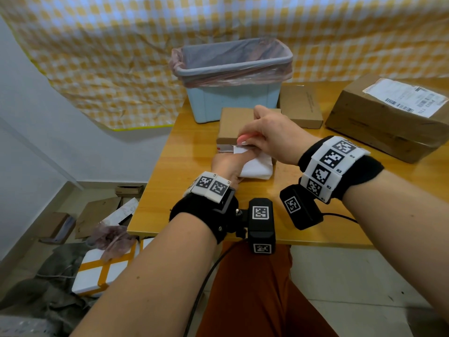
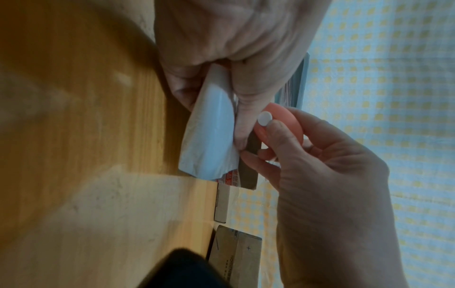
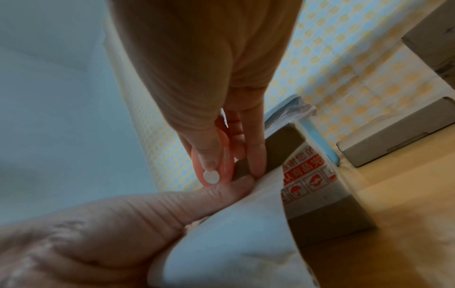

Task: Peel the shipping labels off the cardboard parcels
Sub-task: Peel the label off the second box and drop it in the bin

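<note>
- Parcel (image 1: 234, 125) sat on our wooden table (image 1: 184, 203), just in front of the blue bin (image 1: 233, 98) with its pink liner.
- Our left hand (image 1: 227, 164) gripped the white label (image 1: 257, 166), thumb on top and fingers curled under; the label was lifted and hung over the parcel's near edge.
- In the left wrist view the label (image 2: 211, 124) curled up from the box, one end at the cardboard by the red-printed tape (image 2: 227, 178).
- Our right hand (image 1: 274, 137) was closed round a pink scraper tool (image 1: 245, 138) with a white round button, thumb pressing near that button.
- In the right wrist view the tool (image 3: 216, 161) met the box edge beside the left thumb (image 3: 221, 193); we couldn't see its blade.
- Two more cardboard parcels stood to the right: a small flat one (image 1: 301, 105) and a big one (image 1: 388, 122) with its shipping label (image 1: 408, 96) still on.
</note>
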